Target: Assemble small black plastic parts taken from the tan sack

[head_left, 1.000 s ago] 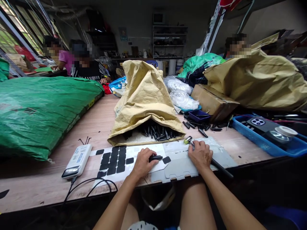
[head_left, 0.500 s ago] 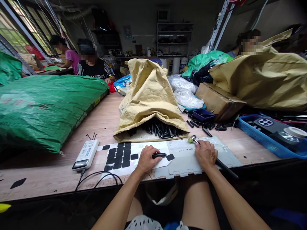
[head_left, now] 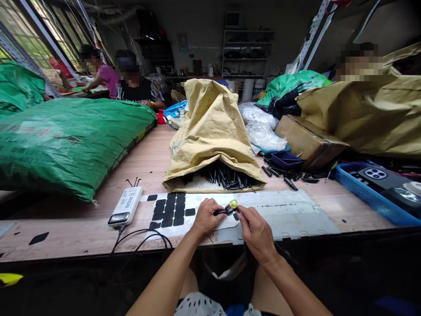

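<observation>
My left hand (head_left: 208,216) is closed around a small black tube-shaped part (head_left: 218,212), held low over the white sheet (head_left: 194,226). In my right hand (head_left: 258,230) is a small hammer (head_left: 233,204) with a yellowish face; its head is beside the end of the black part, and I cannot tell whether they touch. The hammer's dark handle runs back under my right hand, mostly hidden. Several black rounded-square patches (head_left: 170,211) lie on the sheet left of my hands. Under my right hand lies a grey board (head_left: 312,217).
Ahead, an open tan sack (head_left: 213,131) spills black tubes (head_left: 226,175). A green sack (head_left: 66,145) and a white power bank (head_left: 126,206) with cables are left. A blue basket (head_left: 371,197), a cardboard box (head_left: 309,140) and loose tubes (head_left: 291,183) are right. Other people sit beyond.
My right hand has moved left with the hammer, bringing its head beside the black part. My left hand still holds that part. The whole view has shifted slightly.
</observation>
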A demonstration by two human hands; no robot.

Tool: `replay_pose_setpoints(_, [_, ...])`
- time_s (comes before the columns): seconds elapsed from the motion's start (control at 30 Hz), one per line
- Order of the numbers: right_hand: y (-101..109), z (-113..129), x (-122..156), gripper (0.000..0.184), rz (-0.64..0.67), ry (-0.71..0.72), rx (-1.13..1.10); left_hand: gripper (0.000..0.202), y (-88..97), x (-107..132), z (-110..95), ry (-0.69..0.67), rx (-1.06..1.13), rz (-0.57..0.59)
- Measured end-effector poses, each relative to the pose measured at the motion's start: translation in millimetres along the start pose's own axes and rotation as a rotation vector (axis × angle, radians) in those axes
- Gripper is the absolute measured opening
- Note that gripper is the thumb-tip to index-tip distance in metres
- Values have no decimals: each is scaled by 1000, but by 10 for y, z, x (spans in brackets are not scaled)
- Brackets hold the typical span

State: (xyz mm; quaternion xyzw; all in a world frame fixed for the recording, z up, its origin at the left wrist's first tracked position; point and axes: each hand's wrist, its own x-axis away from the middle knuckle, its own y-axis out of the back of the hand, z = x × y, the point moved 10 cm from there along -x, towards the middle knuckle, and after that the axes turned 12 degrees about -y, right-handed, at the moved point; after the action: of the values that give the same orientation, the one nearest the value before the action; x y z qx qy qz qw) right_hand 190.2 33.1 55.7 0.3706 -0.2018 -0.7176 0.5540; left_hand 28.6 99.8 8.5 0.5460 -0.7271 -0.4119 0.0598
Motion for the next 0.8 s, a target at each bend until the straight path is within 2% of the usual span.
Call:
replay_pose_setpoints(0.17, [-72, 184, 94, 32, -95, 145, 119, 9, -17, 2, 6, -29, -5, 5])
replay_pose_setpoints(0.3, [-126, 162, 73, 32, -81, 138, 200, 10, -24, 4, 16, -24, -17, 1])
replay_pose_setpoints(0.47, [12, 97, 63, 32, -133, 98, 149, 16, -21, 2, 21, -19, -16, -11])
replay_pose_setpoints(0.63, [30, -9, 61, 30, -124, 62, 157, 15, -1, -1, 1, -15, -18, -17])
replay_pose_setpoints(0.8, [344, -325, -112, 31, -240, -25, 199, 15, 0, 1, -5, -7, -18, -7])
